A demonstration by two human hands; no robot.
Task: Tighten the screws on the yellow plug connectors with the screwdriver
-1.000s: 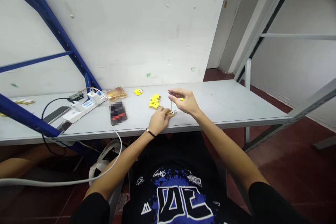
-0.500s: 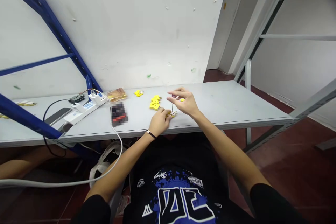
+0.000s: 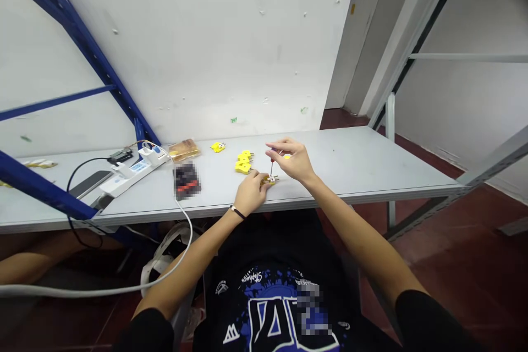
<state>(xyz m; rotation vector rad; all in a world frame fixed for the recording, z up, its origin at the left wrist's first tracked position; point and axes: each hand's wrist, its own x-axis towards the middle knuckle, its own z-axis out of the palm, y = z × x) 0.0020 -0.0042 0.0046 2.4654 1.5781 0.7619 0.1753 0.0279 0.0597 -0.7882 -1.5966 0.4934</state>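
Note:
My left hand [image 3: 252,191] rests near the table's front edge, its fingers closed on a small yellow plug [image 3: 271,179] with a pale inner face up and metal pins pointing right. My right hand [image 3: 293,159] is above it, thumb and fingers pinched round the handle of a screwdriver [image 3: 271,165]. The screwdriver stands upright, its thin shaft reaching down to the plug. Just beyond my left hand lie several yellow plugs [image 3: 243,163] in a cluster. Another yellow piece [image 3: 287,157] shows partly behind my right hand.
A yellow plug [image 3: 218,147] lies farther back. To the left are a clear bag [image 3: 183,149], a blurred dark packet [image 3: 187,180], a white power strip [image 3: 134,172] and a phone [image 3: 91,182]. A white cable [image 3: 186,220] hangs over the front edge. Blue shelf posts [image 3: 45,184] stand left.
The fingers of my right hand have shifted slightly on the screwdriver, and more of its red part shows below them. My left hand and the plug stay in place.

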